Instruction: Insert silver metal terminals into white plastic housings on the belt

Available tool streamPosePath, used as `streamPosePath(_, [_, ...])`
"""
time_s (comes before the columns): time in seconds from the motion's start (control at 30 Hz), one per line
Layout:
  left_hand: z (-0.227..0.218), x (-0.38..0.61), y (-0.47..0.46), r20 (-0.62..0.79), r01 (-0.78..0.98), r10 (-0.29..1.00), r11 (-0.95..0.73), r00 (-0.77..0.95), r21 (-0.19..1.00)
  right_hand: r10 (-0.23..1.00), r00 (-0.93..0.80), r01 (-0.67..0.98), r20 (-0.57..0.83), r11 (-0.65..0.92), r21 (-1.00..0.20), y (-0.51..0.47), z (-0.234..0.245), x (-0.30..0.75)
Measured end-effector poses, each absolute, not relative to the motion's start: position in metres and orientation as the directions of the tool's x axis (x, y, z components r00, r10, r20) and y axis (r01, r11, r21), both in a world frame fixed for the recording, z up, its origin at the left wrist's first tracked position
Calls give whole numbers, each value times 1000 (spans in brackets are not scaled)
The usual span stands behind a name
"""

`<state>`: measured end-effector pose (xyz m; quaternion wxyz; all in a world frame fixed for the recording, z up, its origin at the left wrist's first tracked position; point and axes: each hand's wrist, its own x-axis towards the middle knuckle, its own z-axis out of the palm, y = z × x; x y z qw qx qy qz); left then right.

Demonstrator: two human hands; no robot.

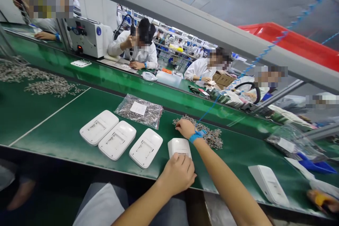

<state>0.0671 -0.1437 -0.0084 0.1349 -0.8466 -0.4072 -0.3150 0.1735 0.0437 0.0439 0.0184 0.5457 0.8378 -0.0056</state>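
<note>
My left hand (178, 173) is closed over the near end of a white plastic housing (179, 144), its fingers wrapped across the lower part. Beyond it, my right hand (186, 128), with a blue wrist strap (197, 135), reaches to the left end of a pile of small grey metal parts (213, 137). Its fingers are curled together; whatever is between them is too small to make out. To the left, three more white housings (117, 140) lie flat in a row, their rectangular recesses facing up. Behind them is a clear zip bag (140, 110) full of the same small parts.
The green belt (66, 123) carries another heap of metal parts (50, 84) at far left. At right are a tilted white housing (268, 184), a blue scoop (316, 164) and a co-worker's hand (321, 199). A coiled blue cord (254, 65) runs from my wrist strap.
</note>
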Motion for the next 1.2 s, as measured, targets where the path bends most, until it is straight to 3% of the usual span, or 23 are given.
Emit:
streamPosePath(0.13, [-13,69,-144,651,821,631,-571,422,21,930,-346,929,-122,357,93,56,30,170])
streamPosePath(0.27, [-14,68,-145,658,791,588,-612,470,-18,925,-340,921,-167,364,137,61,27,179])
streamPosePath(0.53, [-18,65,-134,741,690,555,-702,377,174,894,-425,884,-146,444,147,58,28,188])
streamPosePath(0.77, [-21,64,-128,659,660,727,-592,191,462,863,-504,864,48,504,15,47,39,189])
streamPosePath(0.97, [-15,57,-135,613,595,752,-615,243,518,821,-546,811,166,568,-144,25,63,201])
streamPosePath(1.2, [-12,56,-138,401,637,914,-277,-55,720,777,-593,730,210,629,-268,-21,75,224])
